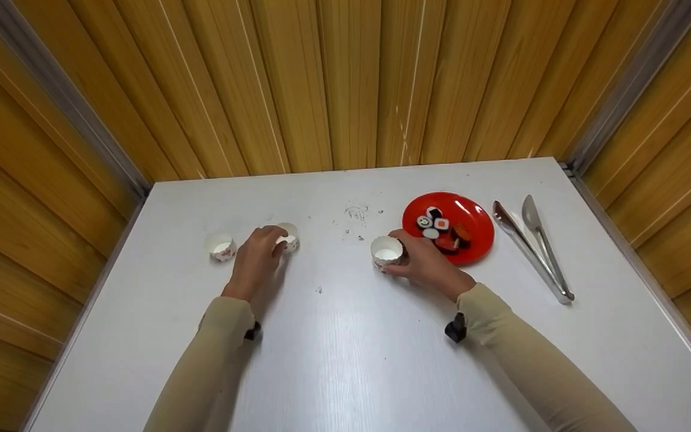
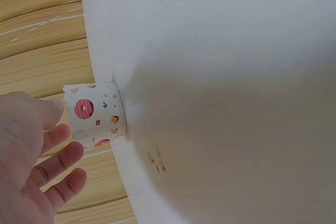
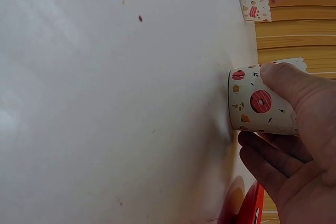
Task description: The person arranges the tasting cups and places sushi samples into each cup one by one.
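My right hand (image 1: 426, 263) grips a white paper baking cup (image 1: 387, 249) from its right side, thumb on the near wall and fingers behind it. Printed doughnuts and small sweets show on this cup (image 3: 260, 100) in the right wrist view. My left hand (image 1: 255, 258) is at a second paper baking cup (image 1: 291, 239), its thumb and loosely bent fingers (image 2: 64, 162) right at the rim rather than wrapped round the wall. Farther left, a third paper baking cup (image 1: 222, 248) stands upright beside the left hand.
Just right of my right hand, a red plate (image 1: 478, 231) bears several sushi pieces (image 1: 441, 224). Metal tongs (image 1: 528, 249) lie at the right of the white table (image 1: 345, 360). Wood-look walls (image 1: 345, 84) enclose the table at the back and sides.
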`<action>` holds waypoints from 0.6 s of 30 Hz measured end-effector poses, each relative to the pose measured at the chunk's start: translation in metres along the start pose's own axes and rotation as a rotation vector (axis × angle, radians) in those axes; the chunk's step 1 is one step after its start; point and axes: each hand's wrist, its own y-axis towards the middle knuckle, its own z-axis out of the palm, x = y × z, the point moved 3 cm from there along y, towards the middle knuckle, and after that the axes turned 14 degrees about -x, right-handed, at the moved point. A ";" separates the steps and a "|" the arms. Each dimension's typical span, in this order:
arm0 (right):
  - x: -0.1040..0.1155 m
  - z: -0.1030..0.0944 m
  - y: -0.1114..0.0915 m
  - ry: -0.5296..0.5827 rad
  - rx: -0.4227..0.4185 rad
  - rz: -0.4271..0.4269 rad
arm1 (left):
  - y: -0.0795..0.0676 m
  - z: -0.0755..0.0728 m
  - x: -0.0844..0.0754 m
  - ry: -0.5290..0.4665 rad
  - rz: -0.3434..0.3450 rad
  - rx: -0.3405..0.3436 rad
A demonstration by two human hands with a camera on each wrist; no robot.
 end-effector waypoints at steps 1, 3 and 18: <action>0.000 0.000 0.000 0.001 0.000 -0.005 | 0.000 0.000 -0.001 0.001 0.007 -0.006; 0.001 0.000 -0.001 0.003 -0.001 -0.007 | 0.001 0.000 -0.002 0.001 0.018 -0.011; 0.000 0.000 0.000 0.009 0.006 0.008 | 0.002 0.002 -0.007 0.002 0.042 -0.029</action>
